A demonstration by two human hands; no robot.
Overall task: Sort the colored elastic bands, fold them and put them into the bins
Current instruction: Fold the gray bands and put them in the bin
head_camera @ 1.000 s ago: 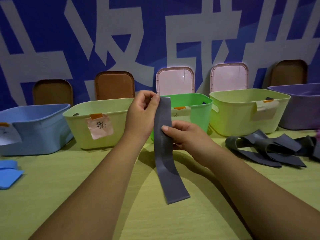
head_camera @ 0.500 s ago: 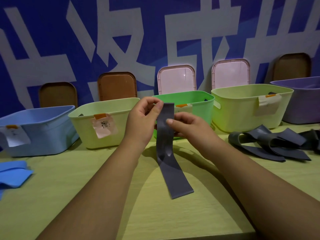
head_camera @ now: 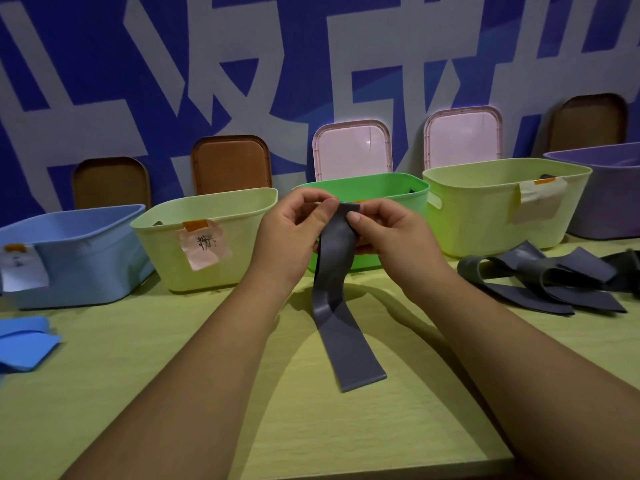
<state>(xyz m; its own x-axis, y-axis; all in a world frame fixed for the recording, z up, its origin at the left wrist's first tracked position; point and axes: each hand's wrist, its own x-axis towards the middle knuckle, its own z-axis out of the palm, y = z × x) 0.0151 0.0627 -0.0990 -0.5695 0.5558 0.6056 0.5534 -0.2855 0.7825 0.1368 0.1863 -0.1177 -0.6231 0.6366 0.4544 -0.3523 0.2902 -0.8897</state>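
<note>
The left hand (head_camera: 291, 233) and the right hand (head_camera: 391, 237) both pinch the top end of the grey band (head_camera: 334, 306), just in front of the green bin (head_camera: 398, 188); its bottom end lies on the table (head_camera: 346, 438). The band is floppy, so it might slip out or the fold might pop open. The table is smooth and yellow-green. More grey bands (head_camera: 554, 282) lie at the right. Behind is a blue wall (head_camera: 298, 46).

Five bins: one blue bin (head_camera: 86, 271), two pale yellow bins (head_camera: 242, 244) (head_camera: 485, 209), one green bin (head_camera: 398, 192), one purple bin (head_camera: 606, 209). Five lids: three brown lids (head_camera: 230, 164), two pink lids (head_camera: 351, 150). Three paper labels (head_camera: 204, 247) show. Two hands, left hand (head_camera: 287, 233) and right hand (head_camera: 391, 237), pinch one grey band (head_camera: 339, 327). The tangled grey pile (head_camera: 554, 282) holds perhaps four more; blue bands (head_camera: 24, 344), seemingly two.
</note>
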